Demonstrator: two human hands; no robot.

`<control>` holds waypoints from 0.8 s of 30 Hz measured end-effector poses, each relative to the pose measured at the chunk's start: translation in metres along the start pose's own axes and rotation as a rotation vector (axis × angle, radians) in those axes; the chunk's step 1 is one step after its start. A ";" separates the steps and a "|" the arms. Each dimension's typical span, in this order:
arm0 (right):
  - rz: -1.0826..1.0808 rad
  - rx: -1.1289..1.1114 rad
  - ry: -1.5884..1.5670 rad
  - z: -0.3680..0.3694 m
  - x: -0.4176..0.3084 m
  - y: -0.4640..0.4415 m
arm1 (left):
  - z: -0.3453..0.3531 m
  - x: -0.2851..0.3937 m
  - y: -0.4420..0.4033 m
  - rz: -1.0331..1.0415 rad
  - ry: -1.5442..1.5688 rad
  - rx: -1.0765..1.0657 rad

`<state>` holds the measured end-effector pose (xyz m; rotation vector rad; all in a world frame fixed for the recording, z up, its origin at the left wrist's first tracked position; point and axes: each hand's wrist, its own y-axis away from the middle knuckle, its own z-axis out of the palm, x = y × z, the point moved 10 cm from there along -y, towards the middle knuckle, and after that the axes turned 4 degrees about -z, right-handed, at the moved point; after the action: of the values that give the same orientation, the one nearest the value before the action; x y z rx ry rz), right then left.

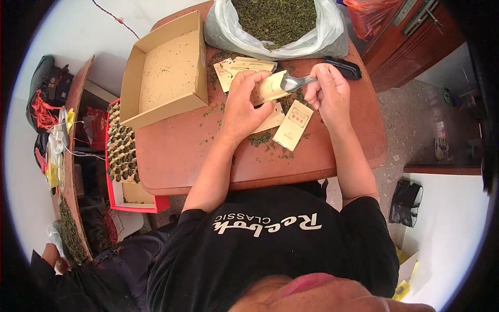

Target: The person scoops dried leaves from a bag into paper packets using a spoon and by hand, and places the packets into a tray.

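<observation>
My left hand (243, 108) is wrapped round a small cream paper packet (272, 87) above the table. In my right hand (330, 94) is the handle of a metal spoon (297, 83), whose bowl is at the packet's mouth. How much is inside the packet cannot be seen. Below the hands, another printed packet (293, 125) lies flat on the table, partly over one more packet (269, 120). Several flat packets (226, 78) lie in a pile behind my left hand. A plastic bag (325, 46) full of dark green dried leaves (278, 21) stands at the far side.
A shallow cardboard box (169, 67) with leaf crumbs sits at the table's left. Near the right edge lies a black object (344, 68). Loose leaves dot the red-brown table (197, 161). A red box (111, 171) with rows of dark pieces stands left; another person's hand (53, 258) shows lower left.
</observation>
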<state>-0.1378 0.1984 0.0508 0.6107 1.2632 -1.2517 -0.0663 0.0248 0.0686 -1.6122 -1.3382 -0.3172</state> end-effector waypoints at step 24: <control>-0.078 0.012 -0.063 -0.003 -0.010 0.000 | 0.006 -0.026 0.004 -0.126 0.164 0.021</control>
<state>-0.1372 0.2044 0.0595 0.5309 1.2380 -1.3343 -0.0747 0.0141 0.0450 -1.4545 -1.3141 -0.4990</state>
